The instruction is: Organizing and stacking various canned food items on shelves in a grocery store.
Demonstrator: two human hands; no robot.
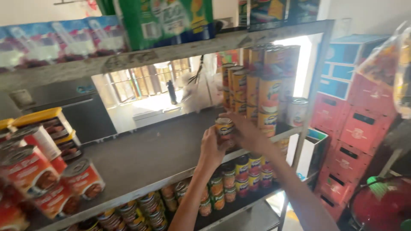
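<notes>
A small can [224, 128] with an orange-and-yellow label is held between both hands over the middle shelf [141, 158] of a metal rack. The left hand [210, 147] is wrapped around the can from the near side, its fingers closed on the lower body. The right hand [246, 130] is laid against the can's far side and top, its fingers curled over it, so the can is gripped from both sides and kept upright, just in front of the stacked cans [257, 90].

The step in hand appears to be the placing of this can on the shelf next to that stack; whether its base is already touching the shelf cannot be told, as the hands cover it. The next move calls for the can to be kept level and brought close beside the lowest row, without the tall, narrow columns being nudged, since these look easy to topple.

To the near left, red-labelled cans [51, 179] are lying and leaning on the same shelf. Below, rows of smaller tins [231, 179] are ranged on the lower shelf. Farther off, red and blue crates [355, 119] are stacked at the right, packs of bottles [64, 38] are kept on the top shelf, and a bright window [145, 81] is seen through the rack.
</notes>
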